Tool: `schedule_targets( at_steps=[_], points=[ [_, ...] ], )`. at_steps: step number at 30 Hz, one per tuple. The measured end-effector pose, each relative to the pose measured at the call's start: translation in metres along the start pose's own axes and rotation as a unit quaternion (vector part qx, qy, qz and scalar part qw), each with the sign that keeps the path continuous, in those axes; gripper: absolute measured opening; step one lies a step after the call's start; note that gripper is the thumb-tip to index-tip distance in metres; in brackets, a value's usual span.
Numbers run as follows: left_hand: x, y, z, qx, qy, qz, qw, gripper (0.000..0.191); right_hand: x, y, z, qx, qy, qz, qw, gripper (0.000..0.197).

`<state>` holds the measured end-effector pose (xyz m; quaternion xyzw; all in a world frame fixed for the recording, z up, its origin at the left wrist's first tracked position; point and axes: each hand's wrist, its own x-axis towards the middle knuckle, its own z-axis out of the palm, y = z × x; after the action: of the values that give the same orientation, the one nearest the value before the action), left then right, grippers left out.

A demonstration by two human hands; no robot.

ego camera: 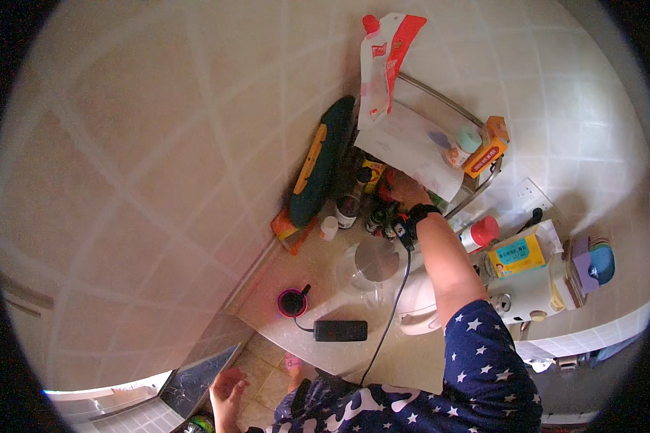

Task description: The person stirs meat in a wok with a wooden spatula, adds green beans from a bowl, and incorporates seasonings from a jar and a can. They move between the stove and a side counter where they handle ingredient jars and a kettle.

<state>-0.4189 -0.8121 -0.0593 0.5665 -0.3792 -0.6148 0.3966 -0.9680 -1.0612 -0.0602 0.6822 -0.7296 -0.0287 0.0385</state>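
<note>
My right hand (409, 192) reaches in among bottles and packets under a white sheet-covered shelf (411, 149). Its fingers are at a red item (388, 185), mostly hidden, so a grip cannot be made out. A black band (426, 211) circles that wrist; beside it is a black plug-like device (403, 231) with a cable. Left of the hand stand a dark sauce bottle (348, 205) and a yellow packet (374, 174). Down at the lower left, my left hand (230, 387) hangs beyond the counter edge, holding nothing, fingers loosely bent and apart.
On the counter (411, 360) are a clear lidded container (376, 258), a pink-rimmed cup (291, 303), a black adapter (340, 330) and a pale kettle (420, 308). A dark green board (325, 162) leans on the tiled wall. Right stand a red-capped jar (480, 234) and a yellow-labelled box (517, 255).
</note>
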Motion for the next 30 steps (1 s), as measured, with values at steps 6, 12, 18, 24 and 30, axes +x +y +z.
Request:
schedule_targets(
  at_steps=[6,12,18,24,30],
  points=[
    [-0.006,0.0,0.001,0.021,-0.025,0.028,0.999,0.025,0.005,0.01,0.021,0.016,0.049,0.022,0.998,0.071],
    [-0.009,-0.008,-0.013,0.009,-0.014,0.012,1.0,0.027,0.003,-0.012,-0.002,0.083,-0.009,0.048,0.995,0.071],
    [0.007,0.014,-0.014,0.029,-0.073,-0.008,0.997,0.036,-0.025,-0.026,-0.034,0.075,0.098,0.058,0.991,0.062],
    [0.043,0.017,-0.023,0.111,-0.147,-0.001,0.983,0.025,-0.083,-0.07,-0.09,0.058,0.114,0.128,0.983,0.053],
    [0.069,0.032,0.003,0.157,-0.326,0.079,0.929,0.031,-0.167,-0.112,-0.172,0.022,0.203,0.129,0.97,0.06]
  ],
)
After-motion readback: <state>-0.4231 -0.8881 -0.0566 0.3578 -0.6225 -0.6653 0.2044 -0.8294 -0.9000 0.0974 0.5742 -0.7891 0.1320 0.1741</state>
